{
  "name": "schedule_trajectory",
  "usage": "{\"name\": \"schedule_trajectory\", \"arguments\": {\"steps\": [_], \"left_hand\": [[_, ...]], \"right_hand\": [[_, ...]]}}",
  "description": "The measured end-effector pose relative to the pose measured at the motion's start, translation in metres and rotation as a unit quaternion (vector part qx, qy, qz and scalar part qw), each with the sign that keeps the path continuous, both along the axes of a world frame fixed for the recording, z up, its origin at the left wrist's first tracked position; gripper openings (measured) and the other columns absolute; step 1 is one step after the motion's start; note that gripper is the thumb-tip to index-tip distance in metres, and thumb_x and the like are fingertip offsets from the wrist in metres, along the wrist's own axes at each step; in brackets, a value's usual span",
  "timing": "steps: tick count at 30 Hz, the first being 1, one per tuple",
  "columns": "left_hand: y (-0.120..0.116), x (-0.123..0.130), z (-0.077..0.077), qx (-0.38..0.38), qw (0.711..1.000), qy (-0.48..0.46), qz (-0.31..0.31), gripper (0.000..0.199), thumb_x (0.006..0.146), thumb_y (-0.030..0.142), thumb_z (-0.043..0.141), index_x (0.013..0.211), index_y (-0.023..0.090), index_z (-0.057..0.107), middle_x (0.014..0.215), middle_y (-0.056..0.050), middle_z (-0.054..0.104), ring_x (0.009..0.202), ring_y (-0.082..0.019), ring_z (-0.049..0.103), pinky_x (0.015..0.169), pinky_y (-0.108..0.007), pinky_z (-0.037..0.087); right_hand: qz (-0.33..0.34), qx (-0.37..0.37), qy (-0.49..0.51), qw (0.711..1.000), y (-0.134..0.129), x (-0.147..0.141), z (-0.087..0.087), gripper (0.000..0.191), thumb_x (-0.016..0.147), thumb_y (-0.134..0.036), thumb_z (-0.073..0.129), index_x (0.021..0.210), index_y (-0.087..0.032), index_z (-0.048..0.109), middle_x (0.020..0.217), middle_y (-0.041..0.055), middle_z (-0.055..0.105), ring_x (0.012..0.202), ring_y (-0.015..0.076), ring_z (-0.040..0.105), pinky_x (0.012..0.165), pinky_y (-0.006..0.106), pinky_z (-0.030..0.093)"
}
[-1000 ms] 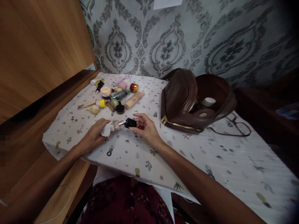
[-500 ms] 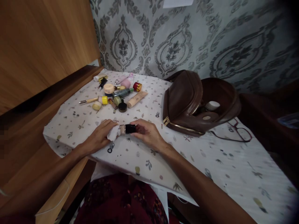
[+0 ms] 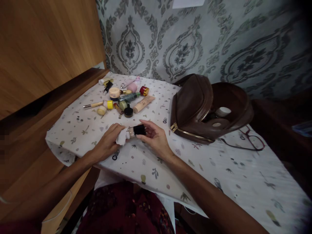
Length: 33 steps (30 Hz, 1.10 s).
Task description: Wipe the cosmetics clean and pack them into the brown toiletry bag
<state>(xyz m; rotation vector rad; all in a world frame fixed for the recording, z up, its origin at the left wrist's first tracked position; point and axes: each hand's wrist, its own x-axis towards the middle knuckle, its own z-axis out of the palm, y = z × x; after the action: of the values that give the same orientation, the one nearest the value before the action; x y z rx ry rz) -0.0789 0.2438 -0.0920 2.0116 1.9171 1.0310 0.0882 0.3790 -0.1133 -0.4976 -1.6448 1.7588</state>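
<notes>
A small foundation bottle [image 3: 132, 132] with a clear, beige-tinted body and a black cap [image 3: 139, 130] lies almost level between my hands, just above the table. My right hand [image 3: 156, 138] is closed on the cap with thumb and fingertips. A crumpled white tissue [image 3: 122, 136] is in my left hand [image 3: 110, 141], whose fingers are closed and press it against the bottle's other end. The tissue hides that end of the bottle.
Beyond my hands lie several cosmetics, among them a beige tube [image 3: 144, 104], a black-lidded jar [image 3: 128, 112], a green bottle [image 3: 129, 97] and a brush [image 3: 93, 105]. To the right stand an open brown bag [image 3: 191, 107] and eyeglasses [image 3: 255, 143]. A wooden cabinet [image 3: 48, 48] borders the left.
The bottle has turned slightly, its capped end now tilted up a little. My right fingers have shifted on the cap and look more spread. The tissue stays against the bottle.
</notes>
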Motion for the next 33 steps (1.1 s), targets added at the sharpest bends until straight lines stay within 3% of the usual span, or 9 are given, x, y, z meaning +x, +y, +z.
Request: {"name": "schedule_trajectory", "arguments": {"steps": [3, 8, 11, 14, 17, 23, 25, 29, 33], "left_hand": [[0.011, 0.018, 0.0, 0.033, 0.998, -0.035, 0.038, 0.025, 0.095, 0.031, 0.051, 0.115, 0.017, 0.054, 0.101, -0.008, 0.057, 0.095, -0.023, 0.054, 0.083, -0.035, 0.046], [0.022, 0.041, 0.0, 0.036, 0.992, -0.102, 0.069, 0.025, 0.095, 0.037, 0.052, 0.111, 0.019, 0.056, 0.102, -0.007, 0.06, 0.094, -0.022, 0.057, 0.083, -0.035, 0.048], [0.019, 0.041, 0.003, 0.021, 0.99, -0.134, 0.046, 0.035, 0.096, 0.039, 0.049, 0.124, 0.018, 0.052, 0.112, -0.008, 0.062, 0.101, -0.022, 0.059, 0.089, -0.036, 0.049], [0.014, 0.035, 0.007, 0.016, 0.986, -0.145, 0.076, 0.043, 0.099, 0.041, 0.045, 0.135, 0.018, 0.044, 0.121, -0.011, 0.061, 0.11, -0.023, 0.058, 0.099, -0.04, 0.046], [0.016, 0.033, 0.009, 0.061, 0.989, -0.103, 0.086, 0.049, 0.1, 0.042, 0.042, 0.143, 0.019, 0.036, 0.131, -0.014, 0.055, 0.121, -0.025, 0.054, 0.107, -0.044, 0.043], [0.032, 0.041, 0.008, 0.114, 0.993, 0.042, 0.005, 0.068, 0.098, 0.04, 0.046, 0.155, 0.023, 0.014, 0.155, -0.017, 0.03, 0.146, -0.029, 0.029, 0.117, -0.05, 0.033], [0.04, 0.041, 0.008, 0.119, 0.992, 0.04, 0.017, 0.066, 0.097, 0.04, 0.047, 0.154, 0.022, 0.018, 0.15, -0.018, 0.037, 0.141, -0.03, 0.036, 0.115, -0.05, 0.035], [0.055, 0.037, 0.015, 0.122, 0.99, -0.007, 0.07, 0.044, 0.096, 0.039, 0.049, 0.134, 0.018, 0.046, 0.121, -0.012, 0.059, 0.111, -0.026, 0.056, 0.1, -0.042, 0.045], [0.068, 0.029, 0.03, 0.107, 0.986, -0.081, 0.098, 0.027, 0.094, 0.04, 0.051, 0.111, 0.019, 0.055, 0.096, -0.004, 0.062, 0.085, -0.019, 0.057, 0.078, -0.031, 0.047]], "right_hand": [[-0.035, -0.064, 0.027, 0.997, -0.004, -0.002, 0.004, 0.079, 0.056, -0.033, 0.092, 0.127, -0.025, 0.057, 0.114, 0.0044, 0.067, 0.095, 0.0191, 0.066, 0.084, 0.033, 0.056], [0.008, -0.169, 0.03, 0.985, -0.003, -0.005, 0.0, 0.053, 0.057, -0.046, 0.089, 0.097, -0.019, 0.067, 0.095, 0.0048, 0.072, 0.084, 0.0197, 0.067, 0.076, 0.031, 0.054], [0.029, -0.198, 0.057, 0.978, -0.002, -0.005, 0.002, 0.055, 0.058, -0.048, 0.089, 0.101, -0.02, 0.069, 0.098, 0.0042, 0.073, 0.086, 0.0192, 0.067, 0.077, 0.03, 0.053], [0.054, -0.206, 0.072, 0.974, -0.002, -0.005, 0.006, 0.055, 0.061, -0.053, 0.087, 0.101, -0.021, 0.069, 0.098, 0.0042, 0.073, 0.085, 0.0186, 0.067, 0.075, 0.029, 0.053], [0.07, -0.215, 0.06, 0.972, -0.004, -0.004, 0.007, 0.056, 0.063, -0.06, 0.083, 0.097, -0.019, 0.067, 0.09, 0.004, 0.071, 0.076, 0.0163, 0.063, 0.067, 0.026, 0.051], [0.072, -0.189, 0.043, 0.978, -0.013, -0.005, 0.005, 0.052, 0.073, -0.061, 0.076, 0.107, -0.025, 0.06, 0.072, -0.0051, 0.059, 0.058, 0.0103, 0.05, 0.053, 0.021, 0.04], [0.077, -0.171, 0.038, 0.982, -0.016, -0.005, 0.005, 0.049, 0.073, -0.061, 0.075, 0.102, -0.024, 0.06, 0.072, -0.0047, 0.058, 0.061, 0.0111, 0.051, 0.056, 0.021, 0.041], [0.092, -0.169, 0.028, 0.981, -0.018, -0.004, 0.007, 0.051, 0.075, -0.068, 0.07, 0.096, -0.022, 0.061, 0.072, -0.0017, 0.061, 0.063, 0.0132, 0.054, 0.058, 0.024, 0.045], [0.121, -0.202, 0.018, 0.972, -0.017, -0.002, 0.01, 0.057, 0.073, -0.075, 0.066, 0.089, -0.021, 0.057, 0.063, -0.002, 0.058, 0.054, 0.0118, 0.051, 0.048, 0.022, 0.04]]}}
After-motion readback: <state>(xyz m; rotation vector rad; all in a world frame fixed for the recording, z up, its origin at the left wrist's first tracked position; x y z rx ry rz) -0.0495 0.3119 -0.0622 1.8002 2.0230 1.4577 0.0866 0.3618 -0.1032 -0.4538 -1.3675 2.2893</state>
